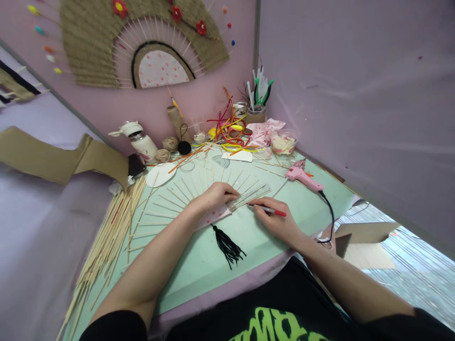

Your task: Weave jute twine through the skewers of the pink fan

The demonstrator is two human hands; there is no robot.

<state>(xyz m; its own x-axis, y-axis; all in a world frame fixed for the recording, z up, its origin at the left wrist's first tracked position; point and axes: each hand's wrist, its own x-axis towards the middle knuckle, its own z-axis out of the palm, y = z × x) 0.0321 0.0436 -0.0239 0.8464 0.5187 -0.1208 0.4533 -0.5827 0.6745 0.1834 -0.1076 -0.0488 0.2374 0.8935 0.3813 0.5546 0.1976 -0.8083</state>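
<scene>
My right hand point(275, 218) grips a red marker point(275, 210), its tip by the lower edge of a clear ruler point(252, 194). My left hand point(217, 195) presses its fingers on the ruler's left end, thumb and fingertips together. Under that hand lies a half-round piece of pink-dotted fabric point(222, 213), partly hidden by the hand. Thin wooden sticks point(167, 204) spread from it like a fan. A black tassel point(229, 246) hangs off its lower edge onto the pale green tabletop point(263, 255).
A pink glue gun point(304, 178) with a black cord lies at the right. Many loose sticks point(110, 227) are heaped at the left. Behind are a white oval point(161, 174), twine balls point(162, 155), a bottle point(144, 144) and coloured pipe cleaners point(231, 130). A finished fan point(88, 52) hangs on the wall.
</scene>
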